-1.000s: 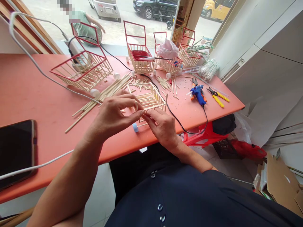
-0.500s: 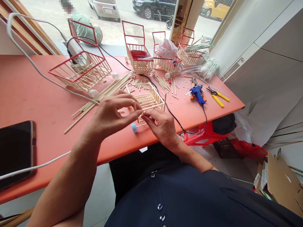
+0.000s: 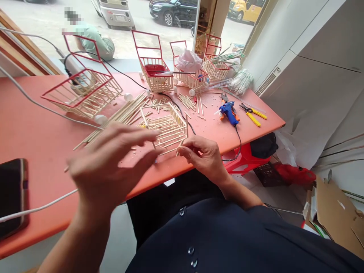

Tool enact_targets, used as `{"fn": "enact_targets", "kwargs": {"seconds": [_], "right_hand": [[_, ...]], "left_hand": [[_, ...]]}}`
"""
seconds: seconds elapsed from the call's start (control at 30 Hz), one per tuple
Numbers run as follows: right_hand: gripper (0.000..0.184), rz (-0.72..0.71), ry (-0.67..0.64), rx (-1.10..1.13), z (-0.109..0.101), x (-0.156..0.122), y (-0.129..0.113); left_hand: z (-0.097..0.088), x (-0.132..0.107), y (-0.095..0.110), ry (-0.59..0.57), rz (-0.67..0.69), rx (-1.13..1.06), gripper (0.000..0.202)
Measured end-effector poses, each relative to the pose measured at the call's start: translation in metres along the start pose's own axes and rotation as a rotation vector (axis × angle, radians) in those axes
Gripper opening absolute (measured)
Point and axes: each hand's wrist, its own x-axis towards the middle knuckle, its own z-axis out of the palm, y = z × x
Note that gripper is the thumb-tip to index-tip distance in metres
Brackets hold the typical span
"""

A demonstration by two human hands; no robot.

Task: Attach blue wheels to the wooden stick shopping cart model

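A small unpainted basket of wooden sticks lies on the orange table. My right hand is closed in a pinch on a short wooden stick at the basket's near corner. My left hand hovers over the table's near edge, blurred, fingers spread and holding nothing. A bundle of long sticks lies just left of the basket.
Stick carts with red frames stand farther back. A blue glue gun with a black cord and yellow-handled pliers lie right. A phone with a white cable sits left. A person crouches outside the window.
My left hand has let go of the basket and drawn back toward me, fingers spread. The right hand stays pinched at the basket's near corner. The view shifted slightly.
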Motion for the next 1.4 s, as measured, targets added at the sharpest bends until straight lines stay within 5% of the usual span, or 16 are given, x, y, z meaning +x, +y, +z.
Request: {"fn": "enact_targets", "kwargs": {"seconds": [0.07, 0.13, 0.37, 0.5, 0.67, 0.8, 0.97, 1.4], "right_hand": [[0.042, -0.040, -0.006, -0.024, -0.004, -0.002, -0.005], [0.041, -0.069, -0.034, -0.070, -0.008, -0.004, -0.006], [0.034, -0.155, -0.115, -0.278, -0.024, -0.013, 0.002], [0.030, -0.185, -0.191, -0.424, -0.055, -0.003, 0.006], [0.034, 0.169, 0.233, -1.069, -0.126, 0.044, 0.030], [0.052, 0.563, 0.214, -1.360, -0.159, 0.074, 0.055], [0.047, 0.578, 0.133, -1.471, -0.160, 0.083, 0.078], [0.045, 0.579, 0.378, -1.354, -0.164, 0.083, 0.100]], "left_hand": [[0.013, -0.009, 0.013, 0.056, 0.187, 0.033, 0.034], [0.029, -0.014, 0.022, 0.072, 0.226, 0.013, 0.031], [0.060, -0.022, 0.033, 0.115, 0.117, -0.005, 0.023], [0.068, -0.023, 0.032, 0.139, 0.053, -0.003, 0.017], [0.082, -0.031, 0.021, 0.142, -0.016, -0.036, 0.014], [0.094, -0.038, 0.016, 0.133, -0.018, -0.075, 0.016], [0.103, -0.045, 0.014, 0.149, -0.045, -0.094, 0.015], [0.105, -0.050, 0.011, 0.103, -0.049, -0.107, 0.013]]}}
